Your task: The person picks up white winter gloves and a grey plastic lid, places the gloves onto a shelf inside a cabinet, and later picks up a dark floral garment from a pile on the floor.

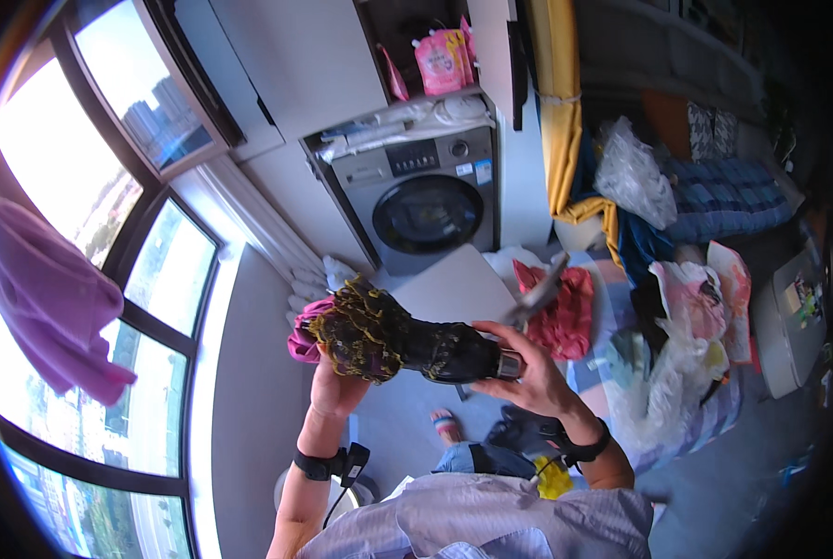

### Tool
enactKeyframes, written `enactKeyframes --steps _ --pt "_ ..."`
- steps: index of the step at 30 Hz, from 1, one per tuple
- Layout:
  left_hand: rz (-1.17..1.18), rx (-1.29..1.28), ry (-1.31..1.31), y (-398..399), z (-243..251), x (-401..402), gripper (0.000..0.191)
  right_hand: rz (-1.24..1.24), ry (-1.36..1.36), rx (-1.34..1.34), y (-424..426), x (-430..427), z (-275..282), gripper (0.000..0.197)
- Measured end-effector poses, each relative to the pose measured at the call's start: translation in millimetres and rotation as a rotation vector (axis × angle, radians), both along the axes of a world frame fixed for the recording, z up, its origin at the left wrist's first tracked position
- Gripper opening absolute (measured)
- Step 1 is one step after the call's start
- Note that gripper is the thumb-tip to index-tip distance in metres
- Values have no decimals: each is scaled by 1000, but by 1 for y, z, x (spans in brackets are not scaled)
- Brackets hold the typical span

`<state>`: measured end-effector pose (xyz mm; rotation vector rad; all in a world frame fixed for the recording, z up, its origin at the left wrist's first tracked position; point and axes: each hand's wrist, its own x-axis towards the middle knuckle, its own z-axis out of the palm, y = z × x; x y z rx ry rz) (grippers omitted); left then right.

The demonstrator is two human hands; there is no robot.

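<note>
Both my hands hold a black frilled cloth bundle with gold-yellow edging, possibly a folded umbrella, level in front of me. My left hand supports its wide, ruffled end from below, some of its fingers hidden behind the cloth. At the narrower end, my right hand grips around a shiny metallic cap, thumb and fingers on either side. A bright pink gathered cloth shows beyond the ruffles; whether it is attached cannot be told. Behind the bundle stands a pale flat-topped surface.
A front-loading washing machine stands ahead under a cupboard holding pink pouches. Purple cloth hangs by the windows at left. Red cloth, plastic bags and a checked cloth lie at right, near a yellow curtain.
</note>
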<state>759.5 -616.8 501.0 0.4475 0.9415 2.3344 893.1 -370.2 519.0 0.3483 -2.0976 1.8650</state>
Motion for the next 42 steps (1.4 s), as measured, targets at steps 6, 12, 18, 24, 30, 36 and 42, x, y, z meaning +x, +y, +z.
enactKeyframes --steps 6,12,18,24,30,36,42 --pt "-162 -66 -26 47 38 -121 75 -117 -4 -104 41 -82 42 68" --pt "-282 56 -18 79 56 -203 72 -274 -14 -156 52 -147 74 59" --pt "-374 128 -59 91 63 -283 71 -334 -41 -121 35 -203 113 53" --pt "-432 170 -29 67 87 -364 70 -468 6 164 -6 -275 147 46" --pt "-537 206 -19 25 111 -458 60 -558 83 141 -72 -354 191 42" --pt "-514 200 19 -9 141 -516 57 -686 156 164 -117 -405 209 38" --pt "-531 213 65 -23 148 -557 70 -747 141 207 -133 -438 229 37"
